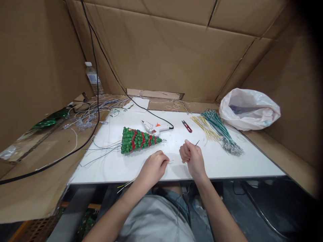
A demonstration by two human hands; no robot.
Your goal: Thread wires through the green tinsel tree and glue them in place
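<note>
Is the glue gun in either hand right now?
No: the glue gun lies on the white board, apart from the left hand and the right hand.

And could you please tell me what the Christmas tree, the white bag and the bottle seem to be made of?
Christmas tree: probably tinsel or foil, shiny green, from its crinkled glints. White bag: likely thin plastic, slightly glossy, going by its soft creases. Bottle: probably clear plastic, as it is see-through.

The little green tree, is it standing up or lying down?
Lying down: the tree rests sideways on the white tabletop, tip rightward, wires trailing from its base.
</note>
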